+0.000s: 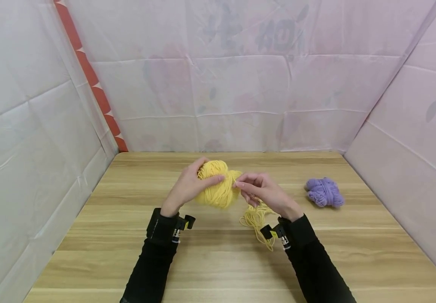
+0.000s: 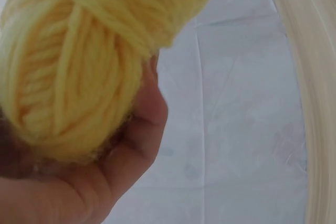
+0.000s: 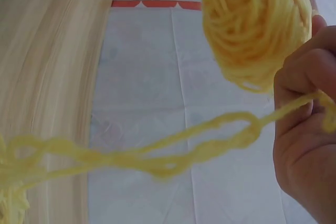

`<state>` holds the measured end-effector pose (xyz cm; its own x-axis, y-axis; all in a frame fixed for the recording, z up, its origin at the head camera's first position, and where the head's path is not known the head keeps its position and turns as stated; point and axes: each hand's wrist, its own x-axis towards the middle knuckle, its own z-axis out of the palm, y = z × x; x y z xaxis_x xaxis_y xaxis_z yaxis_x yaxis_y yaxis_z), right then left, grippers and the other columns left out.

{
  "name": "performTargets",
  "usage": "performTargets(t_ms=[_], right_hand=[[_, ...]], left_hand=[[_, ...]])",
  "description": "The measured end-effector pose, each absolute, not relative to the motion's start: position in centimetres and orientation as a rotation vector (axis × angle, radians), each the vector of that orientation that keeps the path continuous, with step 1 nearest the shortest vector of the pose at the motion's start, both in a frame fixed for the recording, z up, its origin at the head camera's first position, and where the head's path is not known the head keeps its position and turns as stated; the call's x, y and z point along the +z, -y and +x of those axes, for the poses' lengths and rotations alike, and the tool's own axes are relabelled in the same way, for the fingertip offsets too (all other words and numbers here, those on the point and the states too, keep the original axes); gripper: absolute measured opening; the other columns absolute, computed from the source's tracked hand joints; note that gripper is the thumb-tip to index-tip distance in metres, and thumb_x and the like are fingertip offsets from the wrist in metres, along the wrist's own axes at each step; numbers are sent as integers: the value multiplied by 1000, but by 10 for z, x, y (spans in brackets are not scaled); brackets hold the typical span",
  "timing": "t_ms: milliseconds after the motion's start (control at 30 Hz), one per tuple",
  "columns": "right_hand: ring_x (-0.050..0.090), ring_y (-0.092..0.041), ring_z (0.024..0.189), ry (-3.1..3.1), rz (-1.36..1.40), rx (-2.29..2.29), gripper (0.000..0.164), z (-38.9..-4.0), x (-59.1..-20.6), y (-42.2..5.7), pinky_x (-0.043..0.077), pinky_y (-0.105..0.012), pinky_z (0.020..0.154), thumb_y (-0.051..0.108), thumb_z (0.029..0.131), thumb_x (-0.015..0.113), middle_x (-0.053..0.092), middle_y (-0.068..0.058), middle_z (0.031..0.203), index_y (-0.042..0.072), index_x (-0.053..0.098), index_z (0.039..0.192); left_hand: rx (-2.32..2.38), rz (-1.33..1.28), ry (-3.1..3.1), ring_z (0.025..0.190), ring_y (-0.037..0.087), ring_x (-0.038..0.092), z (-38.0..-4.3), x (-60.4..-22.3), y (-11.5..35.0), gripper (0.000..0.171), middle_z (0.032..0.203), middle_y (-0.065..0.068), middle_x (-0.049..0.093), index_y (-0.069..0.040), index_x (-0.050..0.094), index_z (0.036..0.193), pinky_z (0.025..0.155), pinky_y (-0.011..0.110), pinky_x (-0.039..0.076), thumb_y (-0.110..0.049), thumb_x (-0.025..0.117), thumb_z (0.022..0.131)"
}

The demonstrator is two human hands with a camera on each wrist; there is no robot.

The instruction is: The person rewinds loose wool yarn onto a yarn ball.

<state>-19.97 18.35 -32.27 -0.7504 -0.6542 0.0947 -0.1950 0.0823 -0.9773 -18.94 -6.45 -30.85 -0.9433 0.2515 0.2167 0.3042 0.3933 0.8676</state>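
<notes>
My left hand (image 1: 188,185) grips a ball of yellow yarn (image 1: 218,191) above the table, thumb across its front. In the left wrist view the yarn ball (image 2: 79,72) fills the upper left, with fingers curled round its underside. To the right of the ball, my right hand (image 1: 267,192) pinches a yellow strand between thumb and fingertips. A looped, twisted length of yarn (image 3: 210,156) runs from the right hand (image 3: 310,124) down to a loose yellow tangle (image 1: 257,219) on the table.
A bundle of purple yarn (image 1: 325,192) lies on the right side of the wooden table (image 1: 127,252). Pale sheets (image 1: 240,84) hang behind the table and on both sides. A red strip (image 1: 89,71) runs down the back left corner.
</notes>
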Motion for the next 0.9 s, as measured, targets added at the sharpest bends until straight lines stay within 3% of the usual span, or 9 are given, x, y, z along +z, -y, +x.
performTargets(t_ms=[300, 533, 900], right_hand=[[43, -11, 49, -1983, -903, -1683, 28, -196, -323, -180, 39, -21, 43, 20, 99, 54, 56, 0, 67, -4, 62, 112], [44, -13, 51, -1995, -932, -1652, 27, -196, -325, -176, 41, -19, 45, 19, 98, 56, 57, -1, 68, -3, 65, 112], [42, -15, 50, -2055, -955, -1599, 25, -196, -327, -173, 41, -21, 46, 19, 99, 55, 54, -1, 66, -1, 69, 104]], left_hand=[[-1790, -298, 2373, 69, 18, 61, -190, -307, 64, 44, 90, 8, 60, -13, 51, 109, 57, 30, 55, -43, 71, 84], [-1820, -285, 2224, 65, 17, 60, -189, -309, 63, 43, 84, 7, 58, -12, 49, 106, 55, 29, 52, -44, 69, 86], [-1967, -328, 2039, 69, 16, 62, -189, -309, 58, 39, 89, 8, 59, -7, 47, 108, 57, 29, 54, -36, 67, 90]])
